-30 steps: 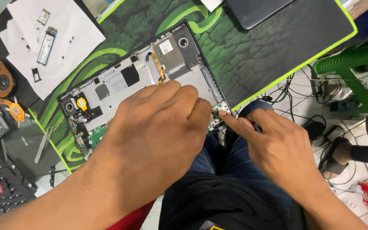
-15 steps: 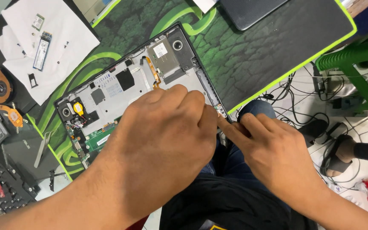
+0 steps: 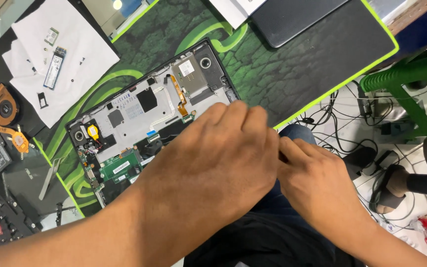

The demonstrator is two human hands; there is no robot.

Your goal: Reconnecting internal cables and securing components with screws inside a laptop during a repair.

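Hands meet at the near edge of the open laptop (image 3: 149, 118) on the green mat (image 3: 292, 64). Left hand (image 3: 213, 163) lies curled, steadying it; right hand (image 3: 317, 183) pinches something hidden.

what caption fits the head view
Left hand and right hand meet at the opened black laptop base on green mat.

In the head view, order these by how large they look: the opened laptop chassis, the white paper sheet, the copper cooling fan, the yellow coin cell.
1. opened laptop chassis, partly hidden under the left hand
2. white paper sheet
3. copper cooling fan
4. yellow coin cell
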